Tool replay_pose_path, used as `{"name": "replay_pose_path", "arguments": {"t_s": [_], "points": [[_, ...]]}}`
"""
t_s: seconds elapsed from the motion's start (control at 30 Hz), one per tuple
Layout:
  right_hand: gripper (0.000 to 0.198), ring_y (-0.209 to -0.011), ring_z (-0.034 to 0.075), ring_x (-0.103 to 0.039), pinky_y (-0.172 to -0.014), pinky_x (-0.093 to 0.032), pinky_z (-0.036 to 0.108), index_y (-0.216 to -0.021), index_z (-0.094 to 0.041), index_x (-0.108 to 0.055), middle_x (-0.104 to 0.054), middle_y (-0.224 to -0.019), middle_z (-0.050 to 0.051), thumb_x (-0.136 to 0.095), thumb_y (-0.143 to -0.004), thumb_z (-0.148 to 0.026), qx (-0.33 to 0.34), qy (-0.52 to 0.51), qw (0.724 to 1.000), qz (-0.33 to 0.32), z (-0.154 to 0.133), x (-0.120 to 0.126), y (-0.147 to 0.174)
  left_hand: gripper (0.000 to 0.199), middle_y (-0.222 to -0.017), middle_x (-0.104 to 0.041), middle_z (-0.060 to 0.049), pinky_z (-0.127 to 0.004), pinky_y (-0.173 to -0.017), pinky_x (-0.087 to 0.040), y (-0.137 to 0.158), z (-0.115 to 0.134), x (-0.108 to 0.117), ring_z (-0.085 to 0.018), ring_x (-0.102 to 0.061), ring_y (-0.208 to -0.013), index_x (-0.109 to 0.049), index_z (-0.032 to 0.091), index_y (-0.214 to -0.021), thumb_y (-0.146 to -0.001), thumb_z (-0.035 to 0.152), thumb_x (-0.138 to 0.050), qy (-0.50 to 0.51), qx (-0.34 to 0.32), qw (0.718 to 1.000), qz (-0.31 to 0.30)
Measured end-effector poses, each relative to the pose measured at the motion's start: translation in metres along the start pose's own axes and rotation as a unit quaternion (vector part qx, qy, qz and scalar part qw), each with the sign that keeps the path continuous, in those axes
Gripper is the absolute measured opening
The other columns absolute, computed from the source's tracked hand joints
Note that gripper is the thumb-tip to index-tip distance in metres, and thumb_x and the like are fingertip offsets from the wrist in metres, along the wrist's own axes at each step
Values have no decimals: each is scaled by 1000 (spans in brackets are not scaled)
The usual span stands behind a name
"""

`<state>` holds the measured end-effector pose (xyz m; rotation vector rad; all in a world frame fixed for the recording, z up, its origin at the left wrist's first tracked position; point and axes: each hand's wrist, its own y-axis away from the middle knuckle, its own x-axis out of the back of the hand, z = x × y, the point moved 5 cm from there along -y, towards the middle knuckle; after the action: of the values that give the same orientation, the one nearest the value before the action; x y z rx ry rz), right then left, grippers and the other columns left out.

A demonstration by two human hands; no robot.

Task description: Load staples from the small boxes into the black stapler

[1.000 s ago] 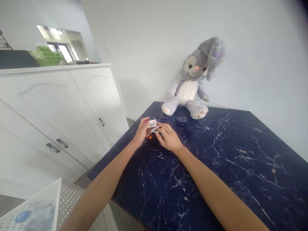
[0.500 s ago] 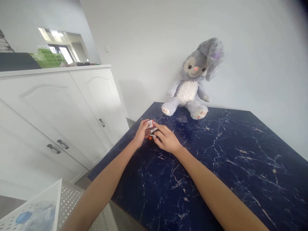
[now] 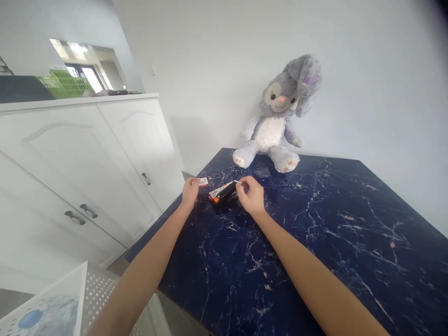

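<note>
My left hand (image 3: 190,191) is closed on a small red-and-white packet (image 3: 203,182), held over the left side of the dark blue marbled table. Fingers pinched, my right hand (image 3: 252,193) grips a thin white strip (image 3: 238,182); its exact kind is too small to make out. Between the hands lies a long black object (image 3: 226,192) with an orange end, slanting up to the right. A flat white-and-red packet (image 3: 216,191) shows beside and partly behind it.
A grey plush rabbit (image 3: 271,130) sits at the table's back edge against the wall. White cabinets (image 3: 140,154) stand to the left, with a green basket (image 3: 70,84) on top. Below, at the lower left, is a white perforated bin (image 3: 100,289). The marbled tabletop (image 3: 315,224) stretches right.
My hands have parted: the left moved left with the small packet, the right moved slightly right and up with the white strip. The black object between them has come into view.
</note>
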<state>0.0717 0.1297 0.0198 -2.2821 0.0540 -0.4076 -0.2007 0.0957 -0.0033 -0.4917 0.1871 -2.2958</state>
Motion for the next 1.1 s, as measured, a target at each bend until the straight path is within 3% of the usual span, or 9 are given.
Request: {"name": "replay_pose_path", "arguments": {"t_s": [0.13, 0.23, 0.3, 0.37, 0.43, 0.5, 0.7, 0.9, 1.1], "points": [[16, -59, 15, -51, -64, -40, 28, -78, -20, -62, -57, -63, -4, -56, -82, -35, -148, -36, 988, 34, 23, 7, -4, 10, -79, -69, -6, -42, -94, -44, -2, 0, -2, -28, -63, -91, -67, 21, -67, -69, 27, -74, -90, -19, 994, -62], [19, -61, 16, -52, -64, -39, 27, -71, -20, -62, -59, -64, -3, -57, -80, -36, -206, -68, 975, 44, 33, 8, -4, 10, -93, -72, -8, -43, -104, -38, 7, 21, -5, -28, -61, -105, -70, 21, -74, -76, 31, -70, -160, -111, 977, -83], [21, -63, 17, -53, -65, -39, 27, -68, -20, -62, -62, -66, -2, -55, -79, -37, -238, -82, 967, 42, 39, 7, -4, 19, -99, -71, -8, -41, -99, -43, 17, 41, -9, -26, -62, -103, -71, 21, -87, -85, 37, -60, -190, -195, 954, -128], [23, -66, 18, -56, -67, -40, 28, -66, -20, -62, -66, -69, -1, -52, -80, -36, -265, -88, 959, 37, 45, 7, -3, 26, -99, -71, -7, -37, -88, -48, 32, 57, -15, -24, -62, -97, -71, 23, -99, -88, 43, -58, -189, -253, 923, -221], [24, -68, 19, -58, -68, -41, 28, -66, -21, -63, -69, -71, 0, -50, -80, -36, -283, -86, 955, 33, 49, 6, -3, 33, -98, -71, -6, -36, -82, -49, 46, 68, -20, -26, -62, -97, -70, 25, -106, -83, 48, -66, -197, -295, 882, -309], [24, -68, 19, -58, -68, -42, 28, -66, -22, -62, -69, -69, -1, -50, -80, -37, -293, -75, 953, 28, 51, 7, -3, 42, -96, -71, -7, -35, -77, -48, 56, 73, -23, -27, -63, -92, -69, 26, -112, -76, 48, -74, -205, -312, 857, -355], [22, -66, 21, -58, -68, -43, 30, -66, -22, -62, -68, -67, 0, -54, -78, -39, -300, -51, 952, 22, 53, 6, -3, 45, -98, -72, -5, -35, -76, -50, 63, 74, -30, -23, -65, -80, -70, 27, -115, -72, 35, -79, -150, -307, 875, -343], [23, -78, 23, -66, -79, -48, 33, -90, -21, -65, -73, -83, 4, -49, -80, -33, -320, -47, 940, 113, 66, 11, 0, 40, -108, -72, -7, -44, -96, -44, 71, 70, -40, -29, -61, -102, -72, 30, -114, -75, 32, -79, -111, -314, 884, -328], [36, -76, 23, -68, -75, -53, 35, -103, -18, -71, -75, -89, 7, -58, -80, -43, -310, -90, 943, 83, 82, 8, 1, 41, -114, -70, -8, -49, -100, -41, 65, 63, -40, -32, -54, -114, -70, 30, -117, -78, 41, -77, -146, -331, 882, -301]]}}
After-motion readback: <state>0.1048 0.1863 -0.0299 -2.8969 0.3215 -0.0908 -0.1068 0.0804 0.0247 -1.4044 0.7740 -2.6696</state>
